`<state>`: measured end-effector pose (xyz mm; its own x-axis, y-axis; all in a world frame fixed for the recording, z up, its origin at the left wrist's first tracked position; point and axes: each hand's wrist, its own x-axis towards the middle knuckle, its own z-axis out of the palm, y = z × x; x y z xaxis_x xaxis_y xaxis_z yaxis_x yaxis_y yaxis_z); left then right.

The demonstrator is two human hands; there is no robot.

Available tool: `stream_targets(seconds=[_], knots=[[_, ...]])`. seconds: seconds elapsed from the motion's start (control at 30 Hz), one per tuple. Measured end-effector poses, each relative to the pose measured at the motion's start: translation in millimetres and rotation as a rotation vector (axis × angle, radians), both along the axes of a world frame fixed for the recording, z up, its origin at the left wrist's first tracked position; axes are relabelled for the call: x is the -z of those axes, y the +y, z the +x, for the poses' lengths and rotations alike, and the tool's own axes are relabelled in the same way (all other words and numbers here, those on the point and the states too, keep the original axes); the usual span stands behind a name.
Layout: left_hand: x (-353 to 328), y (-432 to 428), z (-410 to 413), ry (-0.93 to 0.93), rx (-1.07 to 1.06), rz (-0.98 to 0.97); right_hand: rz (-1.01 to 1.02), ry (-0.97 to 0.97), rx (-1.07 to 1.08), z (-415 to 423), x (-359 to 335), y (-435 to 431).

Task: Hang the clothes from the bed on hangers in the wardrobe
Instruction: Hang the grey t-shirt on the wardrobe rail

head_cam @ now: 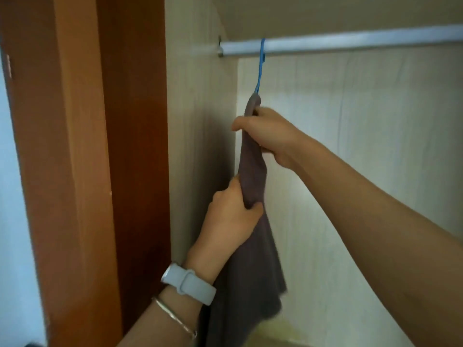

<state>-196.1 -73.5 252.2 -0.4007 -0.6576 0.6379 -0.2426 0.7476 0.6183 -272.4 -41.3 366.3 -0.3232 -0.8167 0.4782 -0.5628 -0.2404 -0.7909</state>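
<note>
A blue hanger (260,68) hooks over the silver wardrobe rail (350,42) near its left end. A grey-brown garment (253,271) hangs from the hanger, seen edge-on, draping down past the frame's bottom. My right hand (265,134) grips the garment's top just below the hanger's neck. Lower down, my left hand (233,216) clutches a fold of the same garment; a pale watch and thin bangles sit on that wrist. The hanger's shoulders are hidden inside the cloth.
The wardrobe's pale side wall (198,121) stands just left of the garment and its back panel (363,146) lies behind. An orange-brown wooden door frame (82,171) fills the left. The rail stretches bare to the right.
</note>
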Motion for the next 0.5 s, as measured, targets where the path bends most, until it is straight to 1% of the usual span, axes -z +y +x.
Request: stream_targets(seconds=[0.1,0.13,0.2,0.27,0.33,0.43,0.47,0.5], knots=[[29.1,-1.7,3.9,0.009,-0.086,0.008,-0.140,0.118,0.069,-1.9,28.6,3.0],[38.8,-2.0,5.0,0.003,-0.088,0.008,-0.188,0.112,0.078,-3.6,42.5,4.7],[62.1,-0.7,8.0,-0.012,-0.091,0.019,-0.226,0.042,0.027,-6.0,77.1,10.0],[89.8,4.1,13.3,-0.032,-0.091,0.048,-0.163,-0.005,-0.036,-9.6,122.3,14.1],[124.3,12.5,22.0,-0.074,-0.078,0.129,-0.050,-0.036,-0.049,-12.5,173.3,18.5],[185.0,29.8,40.9,-0.155,-0.066,0.365,0.102,-0.094,0.014,-19.5,256.8,26.5],[206.6,36.0,51.3,-0.184,-0.069,0.439,0.177,-0.075,0.046,-21.4,288.5,30.0],[229.8,43.6,63.2,-0.256,-0.079,0.485,0.275,-0.046,0.052,-21.0,318.6,36.3]])
